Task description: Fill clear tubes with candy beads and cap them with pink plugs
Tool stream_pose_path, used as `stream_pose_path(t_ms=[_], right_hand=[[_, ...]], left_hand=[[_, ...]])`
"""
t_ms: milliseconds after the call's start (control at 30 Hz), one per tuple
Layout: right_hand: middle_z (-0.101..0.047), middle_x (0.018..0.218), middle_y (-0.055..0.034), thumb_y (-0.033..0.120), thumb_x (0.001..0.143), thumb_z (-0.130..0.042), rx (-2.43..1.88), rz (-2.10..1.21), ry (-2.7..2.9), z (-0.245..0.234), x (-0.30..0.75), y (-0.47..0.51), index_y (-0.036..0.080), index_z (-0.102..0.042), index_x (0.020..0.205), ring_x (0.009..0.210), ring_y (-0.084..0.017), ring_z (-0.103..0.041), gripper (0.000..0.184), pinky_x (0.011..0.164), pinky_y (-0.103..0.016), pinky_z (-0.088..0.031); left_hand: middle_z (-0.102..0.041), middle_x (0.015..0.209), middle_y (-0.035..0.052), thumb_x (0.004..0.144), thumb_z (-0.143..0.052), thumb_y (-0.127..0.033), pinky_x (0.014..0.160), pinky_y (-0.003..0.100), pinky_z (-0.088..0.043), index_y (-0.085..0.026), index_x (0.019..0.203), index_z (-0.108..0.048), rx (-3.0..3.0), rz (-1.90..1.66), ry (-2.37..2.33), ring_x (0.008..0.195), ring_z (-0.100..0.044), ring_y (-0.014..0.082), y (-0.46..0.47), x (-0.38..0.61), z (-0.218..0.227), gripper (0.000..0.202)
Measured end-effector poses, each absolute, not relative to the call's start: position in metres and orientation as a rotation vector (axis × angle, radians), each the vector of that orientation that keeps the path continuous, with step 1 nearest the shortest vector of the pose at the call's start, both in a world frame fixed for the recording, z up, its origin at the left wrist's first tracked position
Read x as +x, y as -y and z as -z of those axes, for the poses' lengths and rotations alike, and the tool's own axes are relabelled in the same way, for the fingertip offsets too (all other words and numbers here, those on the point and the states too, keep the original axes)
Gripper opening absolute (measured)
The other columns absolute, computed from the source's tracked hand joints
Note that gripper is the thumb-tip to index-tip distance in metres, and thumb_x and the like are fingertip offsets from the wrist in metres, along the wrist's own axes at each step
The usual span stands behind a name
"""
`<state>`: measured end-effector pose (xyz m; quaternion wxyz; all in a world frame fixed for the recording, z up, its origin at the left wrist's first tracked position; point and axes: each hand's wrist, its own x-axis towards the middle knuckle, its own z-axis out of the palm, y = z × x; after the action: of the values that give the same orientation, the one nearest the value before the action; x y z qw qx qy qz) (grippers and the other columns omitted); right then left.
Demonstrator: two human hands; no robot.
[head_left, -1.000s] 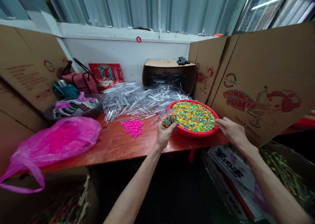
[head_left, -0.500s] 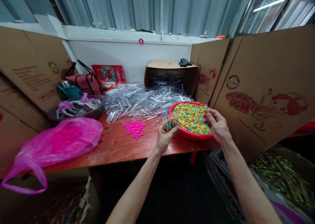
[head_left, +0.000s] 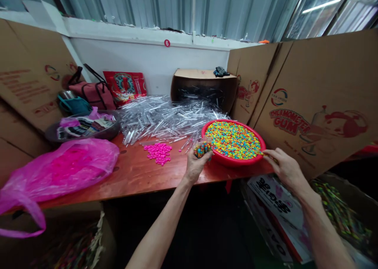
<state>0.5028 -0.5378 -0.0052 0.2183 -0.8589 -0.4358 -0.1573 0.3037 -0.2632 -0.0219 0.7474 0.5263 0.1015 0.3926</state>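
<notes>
My left hand point(head_left: 195, 167) is closed around a bundle of clear tubes filled with coloured candy point(head_left: 202, 148), held upright just left of a red bowl point(head_left: 256, 157). The bowl is heaped with small multicoloured candies point(head_left: 232, 140). My right hand point(head_left: 284, 168) sits at the bowl's right rim, fingers pinched on something small that I cannot make out. A big pile of empty clear plastic tubes point(head_left: 165, 117) lies behind the bowl. A small heap of pink caps point(head_left: 159, 151) lies on the red-brown table point(head_left: 138, 173).
A pink plastic bag point(head_left: 59, 170) lies at the left, behind it a dark basin point(head_left: 82, 128) with clutter and bags. Cardboard walls point(head_left: 319, 103) stand on both sides. A dark box point(head_left: 203, 86) stands at the back. Cartons point(head_left: 274, 206) sit below the table's right end.
My right hand has moved from above the bowl, beside the tube bundle, back down to the bowl's right rim. My left hand has kept the bundle almost still.
</notes>
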Motion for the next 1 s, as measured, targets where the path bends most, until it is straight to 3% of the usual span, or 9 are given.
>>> stream_pose_path(t_ms=[167,300,533,733,867,1000], right_hand=[[-0.074,0.099,-0.0105,0.055,0.093,-0.059,-2.102,0.215,0.997,0.011,0.494,0.516,0.021,-0.075,0.1,0.089,-0.026,-0.069,0.038,0.079,-0.038,-0.054],[-0.076,0.096,-0.0061,0.059,0.082,-0.076,-1.633,-0.086,0.678,0.011,0.466,0.476,0.023,-0.072,0.103,0.086,-0.022,-0.071,0.043,0.078,-0.034,-0.056],[-0.072,0.098,-0.0023,0.053,0.08,-0.081,-1.253,-0.299,0.736,0.005,0.414,0.397,0.026,-0.07,0.1,0.089,-0.017,-0.069,0.036,0.082,-0.03,-0.057],[-0.07,0.093,-0.0032,0.054,0.091,-0.07,-1.45,-0.214,0.968,-0.006,0.406,0.375,0.026,-0.071,0.107,0.083,-0.019,-0.065,0.033,0.075,-0.031,-0.053],[-0.069,0.102,-0.0088,0.051,0.101,-0.054,-1.898,0.188,1.23,-0.016,0.423,0.41,0.026,-0.072,0.119,0.088,-0.023,-0.064,0.036,0.076,-0.034,-0.051],[-0.067,0.098,-0.0077,0.044,0.105,-0.042,-2.48,0.504,1.231,-0.01,0.437,0.452,0.028,-0.074,0.11,0.076,-0.02,-0.062,0.037,0.053,-0.028,-0.035]], left_hand=[[-0.076,0.091,0.0021,0.069,-0.091,-0.029,0.076,0.024,-0.057,-0.018,0.101,-0.077,1.152,-0.841,-0.19,0.079,-0.069,0.0127,0.27,0.31,0.026,0.037],[-0.077,0.094,0.0014,0.07,-0.091,-0.027,0.079,0.024,-0.057,-0.02,0.104,-0.077,1.154,-0.822,-0.159,0.081,-0.069,0.012,0.272,0.309,0.025,0.038],[-0.076,0.086,0.002,0.069,-0.092,-0.031,0.073,0.025,-0.056,-0.017,0.1,-0.077,1.177,-0.773,-0.179,0.073,-0.068,0.0124,0.266,0.292,0.019,0.037],[-0.07,0.072,0.0005,0.071,-0.091,-0.035,0.056,0.022,-0.05,-0.015,0.095,-0.074,1.204,-0.82,-0.252,0.058,-0.061,0.01,0.239,0.265,0.025,0.035],[-0.072,0.074,0.0007,0.068,-0.092,-0.038,0.055,0.023,-0.05,-0.017,0.101,-0.072,1.156,-0.862,-0.29,0.06,-0.065,0.0122,0.224,0.251,0.032,0.045],[-0.073,0.076,0.0015,0.068,-0.092,-0.035,0.055,0.022,-0.051,-0.016,0.1,-0.071,1.145,-0.857,-0.308,0.061,-0.065,0.0118,0.221,0.251,0.036,0.042]])
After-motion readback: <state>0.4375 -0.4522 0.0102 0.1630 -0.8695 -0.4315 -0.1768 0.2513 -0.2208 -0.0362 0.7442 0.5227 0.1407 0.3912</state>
